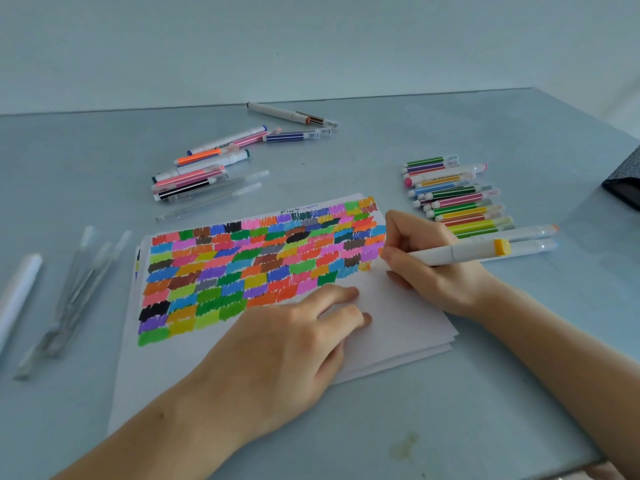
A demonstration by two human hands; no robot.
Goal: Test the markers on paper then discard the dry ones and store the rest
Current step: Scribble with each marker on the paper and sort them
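I see right hand (427,263) gripping yellow-capped marker (460,252), tip at paper (398,306) right edge. Left hand (287,344) flat on paper, fingers relaxed.

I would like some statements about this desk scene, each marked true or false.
1. The right hand holds a white marker with a yellow end. True.
2. The left hand holds a marker too. False: it rests flat on the paper.
3. The paper is blank. False: colour patches cover much of it.
4. A neat row of markers lies beyond the right hand. True.
5. The loose pile of markers lies on the paper. False: it lies on the table.
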